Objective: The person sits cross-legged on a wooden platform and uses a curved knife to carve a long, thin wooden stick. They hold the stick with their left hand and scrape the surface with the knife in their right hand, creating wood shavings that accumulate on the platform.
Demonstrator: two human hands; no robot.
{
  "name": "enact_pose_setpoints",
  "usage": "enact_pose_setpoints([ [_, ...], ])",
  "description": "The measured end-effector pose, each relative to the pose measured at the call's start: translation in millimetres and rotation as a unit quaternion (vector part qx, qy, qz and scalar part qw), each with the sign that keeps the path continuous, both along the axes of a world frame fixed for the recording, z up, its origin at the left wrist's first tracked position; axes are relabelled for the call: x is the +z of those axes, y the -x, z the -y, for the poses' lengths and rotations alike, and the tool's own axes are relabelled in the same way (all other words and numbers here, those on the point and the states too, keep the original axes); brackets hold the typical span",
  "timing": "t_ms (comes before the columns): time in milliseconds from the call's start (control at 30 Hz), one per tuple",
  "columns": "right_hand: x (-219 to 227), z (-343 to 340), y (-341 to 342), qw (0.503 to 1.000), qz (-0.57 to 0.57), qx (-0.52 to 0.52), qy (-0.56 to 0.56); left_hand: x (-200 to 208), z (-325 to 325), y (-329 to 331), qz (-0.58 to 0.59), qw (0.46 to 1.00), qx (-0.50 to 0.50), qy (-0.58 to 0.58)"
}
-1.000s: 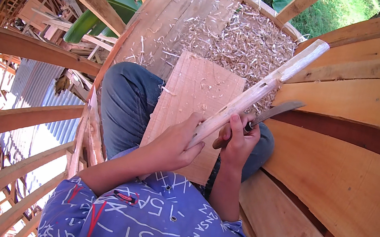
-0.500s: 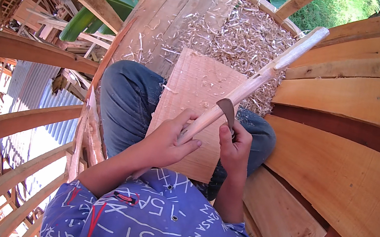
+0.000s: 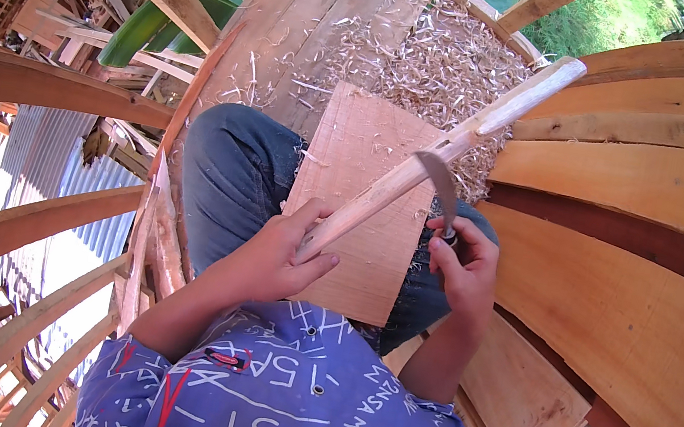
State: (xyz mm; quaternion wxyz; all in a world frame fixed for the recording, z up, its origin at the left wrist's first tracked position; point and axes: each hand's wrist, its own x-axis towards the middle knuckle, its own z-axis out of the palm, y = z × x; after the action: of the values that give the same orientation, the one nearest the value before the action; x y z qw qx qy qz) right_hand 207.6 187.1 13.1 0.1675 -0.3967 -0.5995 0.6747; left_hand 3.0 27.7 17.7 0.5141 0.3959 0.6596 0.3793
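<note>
A long, pale, whittled wooden stick (image 3: 397,184) slants from my lap up to the far right. My left hand (image 3: 287,245) is closed round its near end, thumb along the side. In my right hand (image 3: 464,266) is a knife with a curved, hooked blade (image 3: 443,185); its handle is mostly hidden by my fingers. The tip of the blade lies at the stick, around its middle. Under the stick, a flat wooden board (image 3: 359,216) rests across my lap between my knees.
Curled wood shavings (image 3: 430,65) cover much of the plank floor (image 3: 286,32) ahead. Wide planks (image 3: 607,249) form a wall on my right. On the left, wooden rails (image 3: 64,90) stand before corrugated metal sheets (image 3: 45,150). A large green leaf (image 3: 178,5) hangs at far left.
My right hand with the knife has moved right, and the blade has swung to a more upright angle, up along the stick. My left hand and the stick's near end have shifted slightly left.
</note>
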Motion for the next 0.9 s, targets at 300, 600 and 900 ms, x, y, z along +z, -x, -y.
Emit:
enact_pose_setpoints([
  [300,0.9,8.3,3.1,1.000,-0.011,0.023,0.006,-19.3,22.2,15.5,0.014,0.999,-0.036,-0.036],
  [600,-15.2,13.5,3.3,1.000,0.009,-0.026,-0.016,-44.8,34.7,26.2,0.045,0.997,-0.045,-0.032],
  [900,-20.8,16.6,2.4,0.999,0.019,-0.046,-0.005,-57.2,34.3,37.6,0.051,0.998,-0.030,-0.016],
])
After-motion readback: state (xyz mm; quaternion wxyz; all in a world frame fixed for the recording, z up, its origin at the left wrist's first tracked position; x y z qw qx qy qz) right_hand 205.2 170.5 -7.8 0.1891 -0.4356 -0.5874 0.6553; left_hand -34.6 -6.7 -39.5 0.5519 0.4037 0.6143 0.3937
